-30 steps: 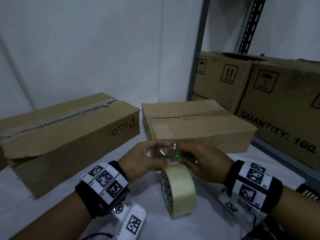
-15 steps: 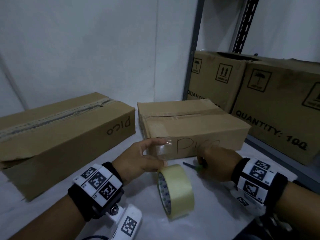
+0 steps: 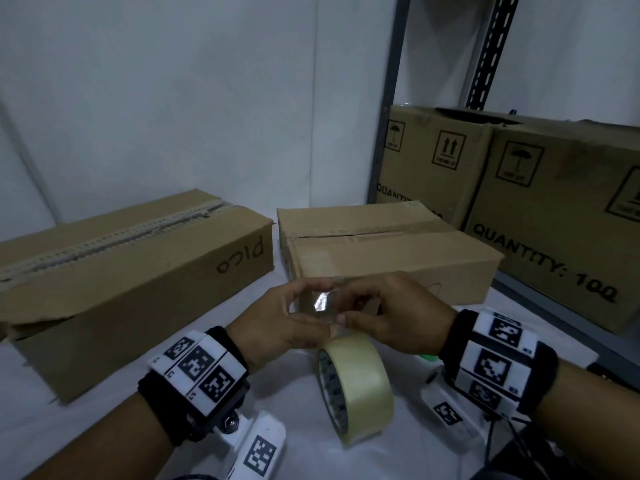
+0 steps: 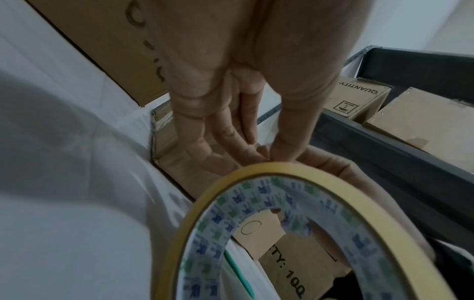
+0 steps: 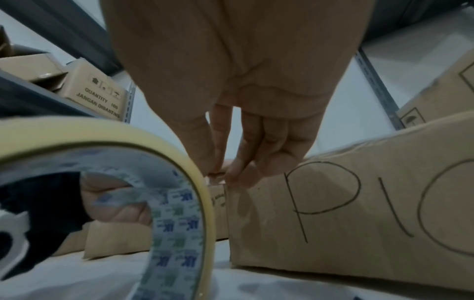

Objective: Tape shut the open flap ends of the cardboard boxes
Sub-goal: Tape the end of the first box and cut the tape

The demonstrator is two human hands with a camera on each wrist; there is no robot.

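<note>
A short strip of clear tape (image 3: 320, 303) hangs between my two hands just above the tape roll (image 3: 356, 386). My left hand (image 3: 306, 306) pinches its left end between thumb and fingers, and my right hand (image 3: 341, 305) pinches its right end. The beige roll stands on edge on the white table (image 3: 104, 427); it also fills the left wrist view (image 4: 256, 168) and the right wrist view (image 5: 128, 138). Right behind the hands lies the flat cardboard box (image 3: 381, 251) with "Pic" written on its near side (image 5: 359, 203). I cannot tell whether the strip still joins the roll.
A long cardboard box (image 3: 131, 271) lies at the left with its near end flap gaping. Large printed cartons (image 3: 554, 220) stand on a grey metal shelf (image 3: 540, 292) at the right. A green-handled tool (image 3: 429, 357) lies under my right wrist.
My right hand held the green tool at the tape, lowered it to the table, then came back up empty and pinched the strip's right end. The left hand kept hold throughout.
</note>
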